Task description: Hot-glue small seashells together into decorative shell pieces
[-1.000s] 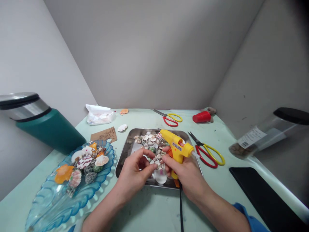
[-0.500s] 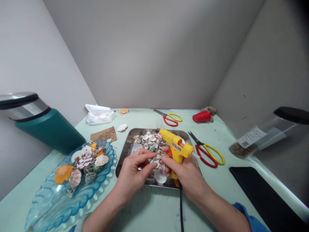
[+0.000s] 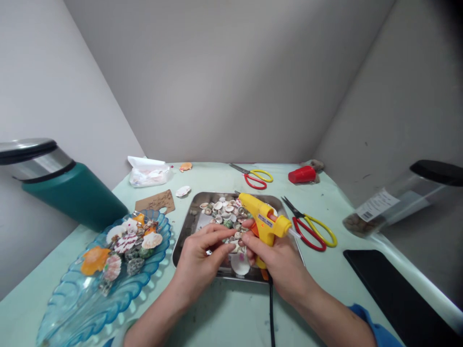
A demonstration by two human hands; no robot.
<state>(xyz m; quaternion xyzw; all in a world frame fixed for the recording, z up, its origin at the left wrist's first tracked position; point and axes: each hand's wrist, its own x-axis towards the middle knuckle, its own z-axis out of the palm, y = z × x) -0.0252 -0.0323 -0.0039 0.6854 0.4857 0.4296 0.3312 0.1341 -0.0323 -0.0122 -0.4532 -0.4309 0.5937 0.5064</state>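
A steel tray (image 3: 188,226) in the middle of the table holds several small seashells (image 3: 224,209). My right hand (image 3: 280,260) grips a yellow glue gun (image 3: 264,219) over the tray, nozzle pointing up and left, its black cord (image 3: 271,308) running toward me. My left hand (image 3: 198,260) hovers over the tray's near left part, fingers pinched together on something small I cannot make out, fingertips almost meeting those of my right hand. A white flat shell (image 3: 240,264) lies in the tray just below both hands.
A blue glass dish (image 3: 68,299) with larger shells sits at the left, a green flask (image 3: 61,188) behind it. Two red-and-yellow scissors (image 3: 313,229) (image 3: 255,177), a red cap (image 3: 302,174), a brown cardboard cutout (image 3: 157,201), a plastic bag (image 3: 148,172), a clear jar (image 3: 398,200) and a black slab (image 3: 394,294) surround the tray.
My left hand's fingers have shifted slightly right toward my right fingertips; the glue gun has barely moved.
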